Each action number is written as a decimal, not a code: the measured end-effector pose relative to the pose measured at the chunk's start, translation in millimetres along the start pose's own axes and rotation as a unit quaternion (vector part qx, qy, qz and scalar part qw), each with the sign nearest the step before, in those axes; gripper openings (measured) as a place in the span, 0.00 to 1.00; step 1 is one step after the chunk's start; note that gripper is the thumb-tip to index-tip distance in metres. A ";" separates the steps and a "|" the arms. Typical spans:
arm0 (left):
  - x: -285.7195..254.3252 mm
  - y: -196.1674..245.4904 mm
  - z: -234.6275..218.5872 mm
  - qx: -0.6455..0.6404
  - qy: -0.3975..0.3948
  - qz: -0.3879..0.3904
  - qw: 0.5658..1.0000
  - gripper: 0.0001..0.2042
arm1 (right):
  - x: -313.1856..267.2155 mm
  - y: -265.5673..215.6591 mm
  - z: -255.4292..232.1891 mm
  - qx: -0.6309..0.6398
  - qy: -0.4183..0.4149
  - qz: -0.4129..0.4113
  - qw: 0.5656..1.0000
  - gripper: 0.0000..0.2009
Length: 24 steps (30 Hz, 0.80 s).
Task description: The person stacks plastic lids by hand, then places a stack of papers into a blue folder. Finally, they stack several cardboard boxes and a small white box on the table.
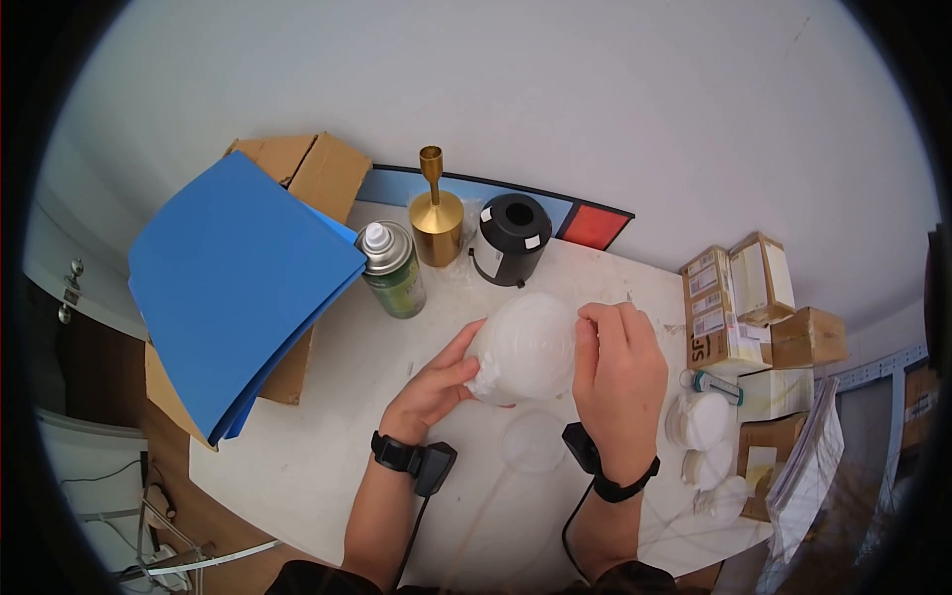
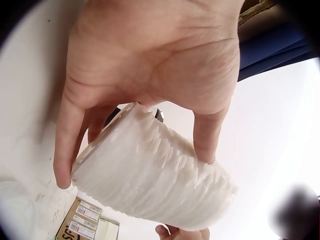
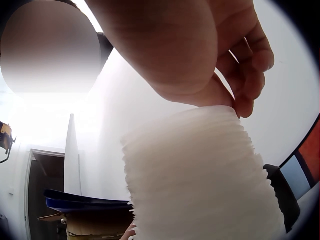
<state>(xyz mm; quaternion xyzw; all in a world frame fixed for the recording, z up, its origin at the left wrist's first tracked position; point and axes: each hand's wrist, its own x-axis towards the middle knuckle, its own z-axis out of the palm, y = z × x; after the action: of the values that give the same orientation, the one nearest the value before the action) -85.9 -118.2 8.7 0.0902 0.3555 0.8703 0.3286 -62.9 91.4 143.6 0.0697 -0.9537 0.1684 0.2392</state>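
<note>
Over the middle of the table is a thick stack of thin white round sheets point(image 1: 526, 347) with ruffled edges, held tilted. My left hand point(image 1: 434, 389) grips its left side, thumb on one face and fingers spread around the other, as the left wrist view shows point(image 2: 150, 65). At the right rim my right hand point(image 1: 623, 372) pinches the edge of the stack between thumb and fingertips. In the right wrist view those fingertips point(image 3: 244, 105) meet the corner of the stack's flat end. A translucent round disc point(image 1: 534, 441) lies on the table below the hands.
A spray can point(image 1: 393, 268), a brass candlestick point(image 1: 436, 228) and a black cylinder point(image 1: 512, 238) stand at the back. Blue folders point(image 1: 243, 288) lie on a cardboard box to the left. Small boxes point(image 1: 714, 307) and white round stacks point(image 1: 697, 421) line the right side.
</note>
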 end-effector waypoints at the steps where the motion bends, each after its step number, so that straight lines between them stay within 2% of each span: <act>1: -0.6 0.4 0.4 0.000 0.003 -0.003 1.000 0.43 | 0.5 -1.5 -1.7 0.037 0.022 0.002 0.999 0.12; 3: -0.8 2.2 0.8 -0.004 0.002 -0.002 1.000 0.43 | 5.9 -6.4 -8.4 0.112 0.068 0.005 0.991 0.19; 6: 0.1 1.1 0.3 0.002 0.011 0.003 1.000 0.43 | 10.7 -7.3 -17.2 0.203 -0.013 -0.121 0.972 0.29; 9: 1.9 -14.9 -14.8 0.012 0.013 0.010 1.000 0.44 | 6.7 -17.1 3.3 0.144 -0.085 -0.179 0.970 0.31; 12: -0.3 -13.6 -14.0 0.010 0.035 -0.004 0.999 0.45 | 0.9 -18.8 25.7 0.093 -0.098 -0.168 0.977 0.32; 13: -0.3 -10.4 -11.9 0.008 0.045 -0.012 0.999 0.45 | 1.2 -18.9 22.4 0.112 -0.102 -0.166 0.974 0.32; 15: 2.9 -10.1 -15.1 0.004 0.019 0.005 1.000 0.45 | 4.5 -19.1 8.0 0.151 -0.109 -0.164 0.969 0.32; 18: -2.1 -6.2 -9.4 0.001 0.019 0.009 1.000 0.44 | 1.7 -8.8 -15.6 0.293 -0.005 -0.166 0.942 0.32; 19: -3.2 -1.6 -5.1 0.001 0.024 0.009 1.000 0.44 | -3.6 -6.3 -25.4 0.266 0.051 -0.137 0.953 0.26; 21: -2.9 3.5 -3.7 -0.014 0.008 0.020 1.000 0.43 | -26.5 12.9 -31.9 0.237 0.030 -0.015 0.971 0.16; 23: -1.0 7.0 -3.9 -0.028 0.007 0.030 0.999 0.43 | -34.5 28.6 -32.7 0.178 -0.146 0.039 0.972 0.10; 24: -0.4 7.7 -3.8 -0.034 0.014 0.032 0.999 0.42 | -43.6 36.1 -26.2 0.150 -0.191 0.010 0.970 0.10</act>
<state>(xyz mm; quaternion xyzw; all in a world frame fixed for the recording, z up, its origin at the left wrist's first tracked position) -91.0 -124.6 11.2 0.0781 0.3275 0.8932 0.2980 -21.0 136.6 134.0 0.1264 -0.9462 0.2956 0.0373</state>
